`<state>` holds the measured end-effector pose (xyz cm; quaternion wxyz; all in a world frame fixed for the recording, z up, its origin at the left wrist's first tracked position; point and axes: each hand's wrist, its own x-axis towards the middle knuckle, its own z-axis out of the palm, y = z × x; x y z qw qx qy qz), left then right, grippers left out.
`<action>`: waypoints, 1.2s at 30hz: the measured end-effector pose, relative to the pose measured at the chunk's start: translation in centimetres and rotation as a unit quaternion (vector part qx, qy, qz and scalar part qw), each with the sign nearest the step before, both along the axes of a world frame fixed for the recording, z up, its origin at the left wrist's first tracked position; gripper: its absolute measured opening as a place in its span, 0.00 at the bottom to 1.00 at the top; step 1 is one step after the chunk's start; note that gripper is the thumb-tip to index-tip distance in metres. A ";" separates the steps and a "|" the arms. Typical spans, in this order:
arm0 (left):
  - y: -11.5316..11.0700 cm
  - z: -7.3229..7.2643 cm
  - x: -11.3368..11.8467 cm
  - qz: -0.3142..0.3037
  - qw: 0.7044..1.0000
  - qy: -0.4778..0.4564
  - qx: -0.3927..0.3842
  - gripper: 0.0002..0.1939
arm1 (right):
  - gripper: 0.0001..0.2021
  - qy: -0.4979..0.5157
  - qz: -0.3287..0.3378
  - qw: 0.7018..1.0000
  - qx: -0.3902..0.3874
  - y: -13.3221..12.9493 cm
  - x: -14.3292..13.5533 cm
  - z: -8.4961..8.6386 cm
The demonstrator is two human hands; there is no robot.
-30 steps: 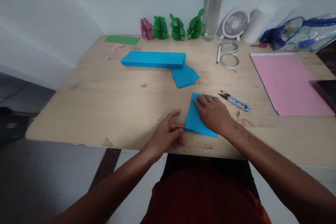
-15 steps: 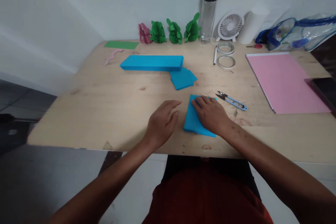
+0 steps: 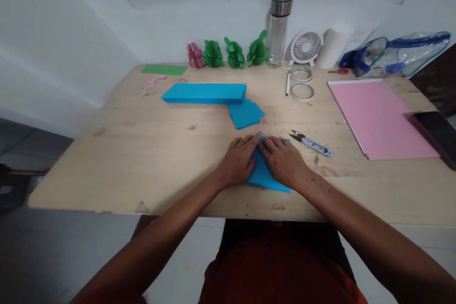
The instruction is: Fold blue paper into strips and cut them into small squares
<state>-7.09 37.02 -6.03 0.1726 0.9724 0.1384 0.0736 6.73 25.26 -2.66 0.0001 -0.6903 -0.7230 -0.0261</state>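
Note:
A folded blue paper [image 3: 265, 175] lies near the table's front edge, partly covered by both hands. My left hand [image 3: 238, 159] rests at its left edge, fingers near the top left corner. My right hand [image 3: 283, 156] lies on the upper part of the paper, its fingers bent and pressing down. Beyond them sit small blue paper pieces [image 3: 245, 115], overlapping a long blue paper stack [image 3: 204, 93]. Blue-handled thread snips [image 3: 313, 145] lie just right of my right hand, blades toward it.
Along the wall stand green paper shapes [image 3: 235, 53], a pink one [image 3: 195, 55], a bottle [image 3: 278, 33] and a fan [image 3: 306, 47]. Tape rolls [image 3: 302, 91], pink sheets [image 3: 381, 121] and a phone [image 3: 436, 135] are at right. A green strip [image 3: 164, 70] lies back left.
My left hand has moved right, onto the left edge of the folded blue paper beside my right hand. The camera view has tilted up slightly. My right hand stays on the paper.

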 end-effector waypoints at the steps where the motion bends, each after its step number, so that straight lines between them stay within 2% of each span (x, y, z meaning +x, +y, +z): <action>1: 0.3 -0.1 0.0 -0.001 1.000 0.005 -0.002 0.37 | 0.20 0.002 0.000 1.000 -0.001 0.0 0.0 0.0; 8: 0.9 -0.6 -0.5 -0.017 0.999 0.047 0.013 0.34 | 0.20 0.006 -0.005 1.000 -0.009 -0.2 -0.2 0.4; 13: 0.9 -0.9 -0.6 -0.024 0.998 0.047 0.027 0.31 | 0.22 0.033 0.035 0.999 -0.023 -1.8 -1.6 0.8; 23: -0.2 0.7 -0.5 -0.010 0.999 0.034 0.030 0.30 | 0.21 0.066 0.077 0.995 0.003 -5.6 -5.8 0.7; 28: -0.7 0.8 -0.4 0.002 0.999 0.037 0.037 0.31 | 0.18 0.070 0.064 0.995 0.016 -6.5 -6.8 0.4; 33: -0.7 0.6 -0.3 0.006 0.998 0.040 0.038 0.30 | 0.15 0.118 0.031 0.993 0.001 -6.2 -6.7 0.8; 36: -0.5 0.5 -0.3 0.007 0.999 0.039 0.035 0.31 | 0.14 0.114 0.009 0.993 0.012 -6.0 -6.8 0.7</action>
